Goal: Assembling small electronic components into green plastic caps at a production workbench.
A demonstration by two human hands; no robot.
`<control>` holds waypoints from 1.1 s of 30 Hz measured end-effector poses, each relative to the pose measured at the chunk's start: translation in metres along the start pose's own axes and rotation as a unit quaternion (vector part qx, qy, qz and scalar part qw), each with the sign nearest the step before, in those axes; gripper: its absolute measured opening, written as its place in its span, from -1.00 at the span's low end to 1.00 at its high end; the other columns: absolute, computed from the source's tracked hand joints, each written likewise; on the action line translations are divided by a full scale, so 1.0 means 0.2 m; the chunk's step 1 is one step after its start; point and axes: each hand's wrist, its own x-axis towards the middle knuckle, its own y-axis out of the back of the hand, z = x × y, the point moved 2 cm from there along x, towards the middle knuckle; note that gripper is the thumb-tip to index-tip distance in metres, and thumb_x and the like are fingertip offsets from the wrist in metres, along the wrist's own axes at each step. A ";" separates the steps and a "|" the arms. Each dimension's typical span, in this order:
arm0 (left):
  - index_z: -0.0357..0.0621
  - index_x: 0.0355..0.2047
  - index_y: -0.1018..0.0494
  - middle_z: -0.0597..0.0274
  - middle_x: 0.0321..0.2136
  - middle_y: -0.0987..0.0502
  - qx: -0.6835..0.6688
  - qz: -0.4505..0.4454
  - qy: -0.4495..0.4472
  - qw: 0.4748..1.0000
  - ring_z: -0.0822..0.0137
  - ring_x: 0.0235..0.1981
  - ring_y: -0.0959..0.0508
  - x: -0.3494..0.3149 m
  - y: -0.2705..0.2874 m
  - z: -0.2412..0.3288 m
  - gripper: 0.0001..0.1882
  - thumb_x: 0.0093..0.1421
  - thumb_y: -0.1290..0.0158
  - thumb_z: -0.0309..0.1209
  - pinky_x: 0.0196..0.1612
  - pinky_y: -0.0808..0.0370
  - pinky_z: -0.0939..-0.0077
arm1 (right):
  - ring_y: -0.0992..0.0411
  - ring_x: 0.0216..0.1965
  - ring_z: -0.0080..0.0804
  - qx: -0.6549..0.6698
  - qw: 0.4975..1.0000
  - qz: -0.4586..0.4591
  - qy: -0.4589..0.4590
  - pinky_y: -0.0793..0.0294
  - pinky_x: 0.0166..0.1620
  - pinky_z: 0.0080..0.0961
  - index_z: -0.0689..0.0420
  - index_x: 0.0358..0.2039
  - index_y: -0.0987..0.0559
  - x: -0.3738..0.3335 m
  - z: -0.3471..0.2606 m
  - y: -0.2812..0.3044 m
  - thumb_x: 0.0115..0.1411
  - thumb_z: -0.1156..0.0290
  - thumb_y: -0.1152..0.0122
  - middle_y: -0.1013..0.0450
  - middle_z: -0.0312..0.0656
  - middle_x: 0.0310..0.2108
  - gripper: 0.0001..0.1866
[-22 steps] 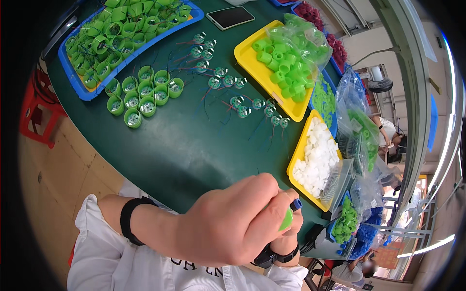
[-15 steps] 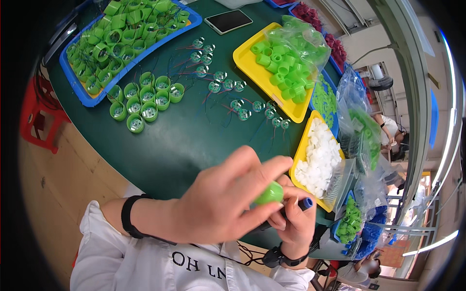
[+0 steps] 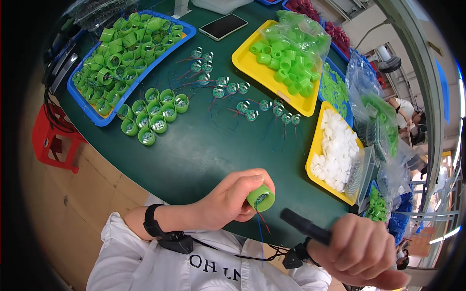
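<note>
My left hand (image 3: 235, 198) is closed around a small green plastic cup (image 3: 261, 199), its mouth facing up and to the right. A small circuit board sits inside, and a red and a blue wire hang out over the rim. To the right, my right hand (image 3: 361, 250) is wrapped round a black rod-shaped tool (image 3: 305, 226), whose blunt end points toward the cup without touching it. Its exact kind does not show. Ahead of my left hand, several green cups with boards inside (image 3: 158, 123) stand grouped on the table. Loose round circuit boards with wires (image 3: 231, 88) lie beyond.
A blue tray (image 3: 190, 32) heaped with wired green cups stands far left. On the right are a yellow tray (image 3: 238, 59) of green cups and a yellow tray (image 3: 310, 167) of white pieces. A phone (image 3: 223, 26) lies at the back; a red stool (image 3: 58, 140) stands left.
My hands have moved apart: the right hand went right and down with the black tool, while the left hand drew lower with the cup, whose wired opening now shows.
</note>
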 end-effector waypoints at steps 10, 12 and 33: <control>-0.23 -0.44 -0.34 0.36 -0.70 -0.27 0.164 0.122 -0.095 0.974 0.61 -0.74 -0.15 -0.02 -0.07 -0.03 -0.59 0.24 0.37 -0.16 -0.69 -0.07 0.70 | 0.05 -0.96 -0.67 -0.070 0.995 0.005 -0.076 0.10 -0.88 -0.74 0.03 -0.87 -0.07 -0.09 0.13 0.00 0.19 0.24 0.02 -0.04 -0.42 -0.94 -0.46; -0.23 -0.47 -0.33 0.36 -0.70 -0.26 0.181 0.146 -0.110 0.966 0.61 -0.74 -0.15 -0.02 -0.07 -0.05 -0.59 0.24 0.37 -0.17 -0.70 -0.07 0.70 | 0.06 -0.96 -0.66 -0.075 0.994 0.024 -0.071 0.10 -0.88 -0.72 0.04 -0.87 -0.07 -0.11 0.16 0.02 0.19 0.25 0.03 -0.03 -0.42 -0.93 -0.47; -0.21 -0.44 -0.39 0.29 -0.71 -0.36 0.618 0.254 -0.391 0.633 0.38 -0.76 -0.35 -0.07 -0.02 0.16 -0.72 -0.11 -0.25 -0.41 -0.68 -0.28 0.56 | 0.08 -0.93 -0.64 -0.068 0.988 0.108 -0.082 0.19 -0.81 -0.63 0.01 -0.83 -0.10 -0.12 -0.05 0.28 0.24 0.07 0.18 -0.03 -0.45 -0.90 -0.46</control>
